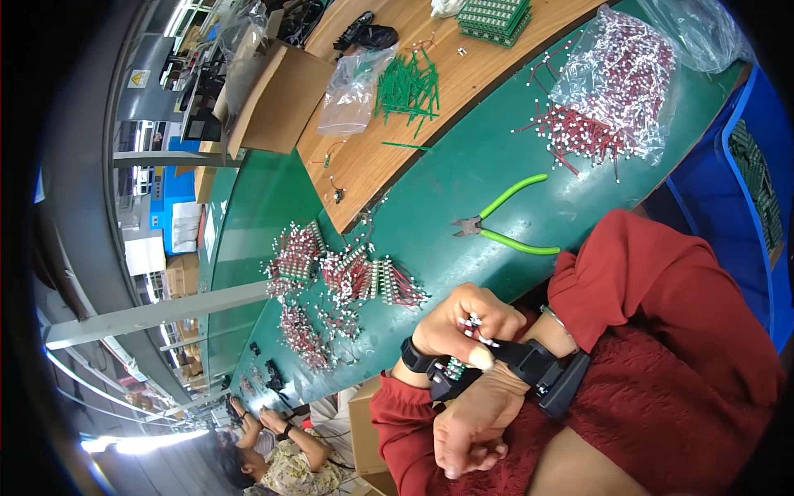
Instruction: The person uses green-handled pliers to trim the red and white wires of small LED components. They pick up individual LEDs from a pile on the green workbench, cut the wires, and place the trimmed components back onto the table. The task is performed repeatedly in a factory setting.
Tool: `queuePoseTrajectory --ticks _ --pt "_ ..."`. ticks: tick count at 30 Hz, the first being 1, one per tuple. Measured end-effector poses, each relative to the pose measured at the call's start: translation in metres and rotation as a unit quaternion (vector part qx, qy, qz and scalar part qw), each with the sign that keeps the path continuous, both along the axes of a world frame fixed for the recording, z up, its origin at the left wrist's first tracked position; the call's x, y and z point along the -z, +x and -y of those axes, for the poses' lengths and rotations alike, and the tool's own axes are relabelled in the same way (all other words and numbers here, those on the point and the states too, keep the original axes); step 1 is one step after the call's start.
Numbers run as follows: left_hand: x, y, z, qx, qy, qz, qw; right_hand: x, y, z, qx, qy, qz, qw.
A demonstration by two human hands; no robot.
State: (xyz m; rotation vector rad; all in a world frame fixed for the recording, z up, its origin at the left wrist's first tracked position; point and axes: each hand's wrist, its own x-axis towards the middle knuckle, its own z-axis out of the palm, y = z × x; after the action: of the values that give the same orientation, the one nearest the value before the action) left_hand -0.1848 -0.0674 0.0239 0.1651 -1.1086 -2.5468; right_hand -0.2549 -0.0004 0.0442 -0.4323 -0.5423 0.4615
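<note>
My left hand (467,321), with a black band on its wrist, is closed around a small bunch of white connectors (471,324). Bits of green circuit board (455,369) show below its thumb. That thumb presses by the black strapped device (538,372) on my right wrist. The forearms cross over my lap. Below, my right hand (478,426) hangs with loosely curled fingers; nothing shows in them, and its palm is hidden. Green-handled cutters (514,237) lie spread on the green table mat (430,240) beyond my hands.
Heaps of red wires with white connectors (306,331) lie to the left. A clear bag of wires (620,74) sits far right, beside a blue bin (711,198). Green strips (407,87) and stacked boards (494,20) rest on a wooden board (463,74). Another person (289,463) works at lower left.
</note>
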Motion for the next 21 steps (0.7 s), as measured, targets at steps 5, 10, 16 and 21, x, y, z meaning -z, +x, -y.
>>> queuePoseTrajectory --ticks 5,10,16,21 --pt "-0.009 -0.013 0.004 0.042 -0.049 0.110 0.992 0.012 0.003 -0.004 0.033 0.076 -0.063 0.995" --pt "0.009 -0.009 0.001 -0.078 0.011 0.084 0.993 0.014 -0.004 -0.008 0.066 -0.017 -0.010 0.998" --pt "0.034 -0.009 0.008 -0.140 0.072 -0.021 0.987 0.023 0.003 0.015 0.534 -0.310 0.280 0.735" --pt "0.054 -0.026 -0.012 -0.129 0.202 -0.104 0.965 0.017 0.002 0.024 0.625 -0.497 0.431 0.420"
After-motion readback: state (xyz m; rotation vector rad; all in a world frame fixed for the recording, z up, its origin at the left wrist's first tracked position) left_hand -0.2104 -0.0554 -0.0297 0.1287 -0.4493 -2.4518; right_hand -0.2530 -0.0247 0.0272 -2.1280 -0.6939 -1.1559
